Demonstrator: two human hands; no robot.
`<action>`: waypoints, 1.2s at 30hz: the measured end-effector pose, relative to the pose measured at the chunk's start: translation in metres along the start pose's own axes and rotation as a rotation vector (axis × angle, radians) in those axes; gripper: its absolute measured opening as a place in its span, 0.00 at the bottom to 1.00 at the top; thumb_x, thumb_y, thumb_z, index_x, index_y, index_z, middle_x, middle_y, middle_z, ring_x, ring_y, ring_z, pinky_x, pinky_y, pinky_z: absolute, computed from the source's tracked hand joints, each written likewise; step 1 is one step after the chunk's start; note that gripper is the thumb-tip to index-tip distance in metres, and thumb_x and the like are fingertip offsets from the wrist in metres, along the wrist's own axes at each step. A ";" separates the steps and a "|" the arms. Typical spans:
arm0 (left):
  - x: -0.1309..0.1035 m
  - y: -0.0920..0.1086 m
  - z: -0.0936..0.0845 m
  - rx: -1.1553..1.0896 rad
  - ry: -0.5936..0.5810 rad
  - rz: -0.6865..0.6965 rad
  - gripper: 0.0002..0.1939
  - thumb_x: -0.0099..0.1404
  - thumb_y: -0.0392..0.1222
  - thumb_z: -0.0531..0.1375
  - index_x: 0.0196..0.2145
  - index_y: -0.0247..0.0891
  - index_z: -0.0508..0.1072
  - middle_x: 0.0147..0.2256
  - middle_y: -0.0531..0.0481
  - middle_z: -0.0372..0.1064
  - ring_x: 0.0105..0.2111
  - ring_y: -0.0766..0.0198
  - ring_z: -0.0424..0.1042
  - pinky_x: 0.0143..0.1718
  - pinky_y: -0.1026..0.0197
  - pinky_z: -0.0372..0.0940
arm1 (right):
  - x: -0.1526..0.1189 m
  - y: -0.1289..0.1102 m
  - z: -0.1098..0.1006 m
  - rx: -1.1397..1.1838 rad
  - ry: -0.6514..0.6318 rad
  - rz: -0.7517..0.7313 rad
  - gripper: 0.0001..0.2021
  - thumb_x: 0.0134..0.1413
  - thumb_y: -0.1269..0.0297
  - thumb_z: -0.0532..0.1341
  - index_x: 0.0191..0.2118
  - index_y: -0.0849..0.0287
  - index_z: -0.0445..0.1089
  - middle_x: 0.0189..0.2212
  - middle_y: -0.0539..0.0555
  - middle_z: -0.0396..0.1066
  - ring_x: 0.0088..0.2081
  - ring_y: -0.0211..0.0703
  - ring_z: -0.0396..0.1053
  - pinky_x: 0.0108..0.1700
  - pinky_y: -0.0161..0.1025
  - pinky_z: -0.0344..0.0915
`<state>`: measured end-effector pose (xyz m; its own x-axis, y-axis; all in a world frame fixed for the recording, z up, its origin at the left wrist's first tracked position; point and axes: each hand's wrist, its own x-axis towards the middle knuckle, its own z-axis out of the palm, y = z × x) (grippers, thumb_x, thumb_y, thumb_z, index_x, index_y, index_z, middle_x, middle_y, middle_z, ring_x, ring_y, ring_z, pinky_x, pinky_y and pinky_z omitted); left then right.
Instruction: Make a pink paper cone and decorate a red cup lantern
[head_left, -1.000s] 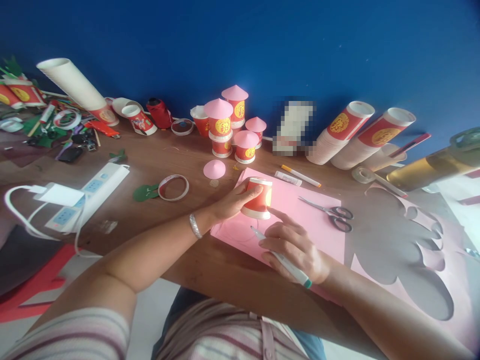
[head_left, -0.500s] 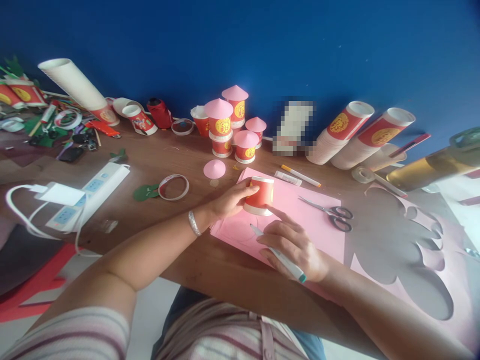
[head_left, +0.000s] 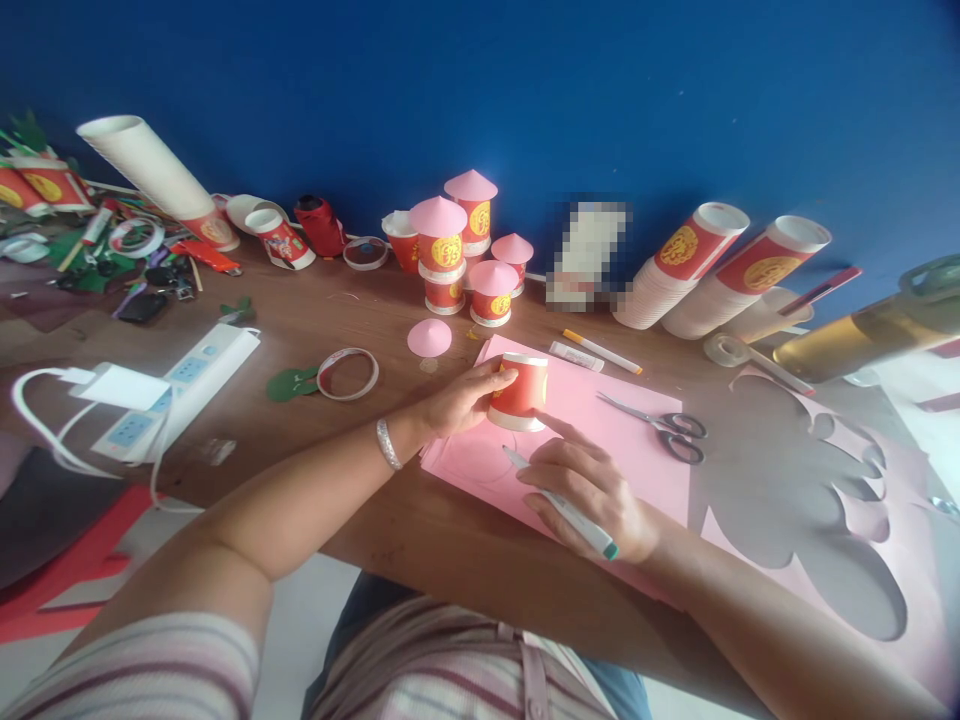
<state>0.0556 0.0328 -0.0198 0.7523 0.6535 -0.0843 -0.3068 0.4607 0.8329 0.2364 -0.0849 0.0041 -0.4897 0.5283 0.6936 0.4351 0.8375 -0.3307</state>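
Observation:
My left hand is closed round the left side of a red paper cup with a white rim. The cup is over pink paper, near a circle drawn on the sheet. In my right hand is a white marker with a green end, its tip pointing up and left near the circle. The right index finger reaches to the cup's lower edge. Scissors lie on the paper's right part, blades partly apart. A glue stick and a yellow-and-white pen lie at its far edge.
Cups with pink cone tops stand near the blue wall. Stacks of cups lean at the back right, beside a bottle. Pink paper offcuts lie right. At left are a power strip, a ring and clutter.
Almost nothing differs. The marker and my right hand have shifted very slightly; the cup stays in my left hand.

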 end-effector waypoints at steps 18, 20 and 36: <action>-0.003 0.004 0.001 0.041 -0.036 0.065 0.19 0.67 0.49 0.65 0.52 0.37 0.75 0.50 0.41 0.76 0.50 0.52 0.75 0.54 0.49 0.68 | -0.013 0.020 -0.002 -0.083 0.143 0.069 0.13 0.66 0.73 0.56 0.53 0.56 0.68 0.46 0.62 0.74 0.46 0.50 0.76 0.41 0.48 0.76; -0.003 0.003 0.001 0.058 -0.036 0.060 0.19 0.68 0.49 0.64 0.53 0.37 0.74 0.51 0.40 0.76 0.51 0.52 0.75 0.56 0.49 0.67 | -0.015 0.025 0.000 -0.211 0.107 -0.016 0.15 0.64 0.74 0.58 0.53 0.56 0.69 0.44 0.60 0.74 0.47 0.52 0.75 0.42 0.48 0.75; 0.014 0.009 0.013 0.128 -0.018 0.058 0.16 0.67 0.47 0.66 0.49 0.38 0.75 0.46 0.45 0.74 0.47 0.57 0.75 0.53 0.54 0.66 | -0.019 0.045 0.004 -0.361 0.156 0.030 0.17 0.61 0.78 0.60 0.54 0.59 0.65 0.34 0.55 0.69 0.34 0.46 0.66 0.35 0.40 0.63</action>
<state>0.0713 0.0384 -0.0063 0.7463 0.6652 -0.0251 -0.2743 0.3416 0.8989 0.2626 -0.0563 -0.0260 -0.3642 0.5008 0.7852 0.6988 0.7043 -0.1251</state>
